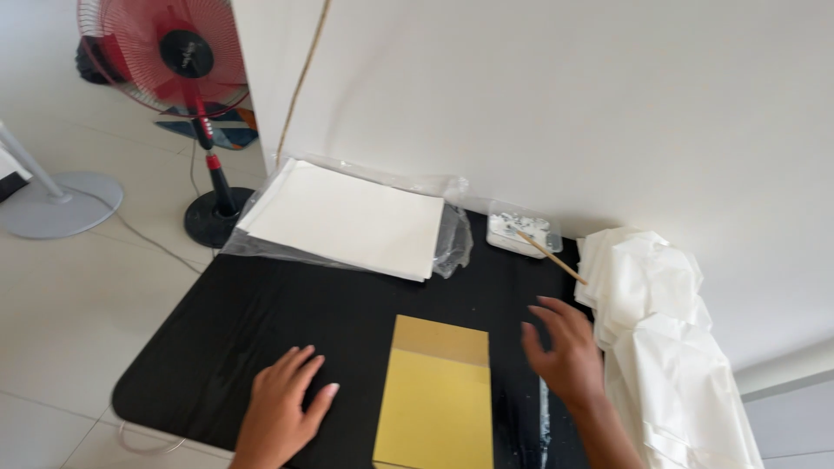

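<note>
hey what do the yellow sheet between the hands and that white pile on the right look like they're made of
Yellow sheet: likely paper or thin card, matte, lying flat with crisp straight edges; the top band looks darker, perhaps a folded flap.

White pile: probably thin tissue-like paper or light fabric; it creases softly and droops over the table edge, slightly translucent. The look leaves it open.
</note>
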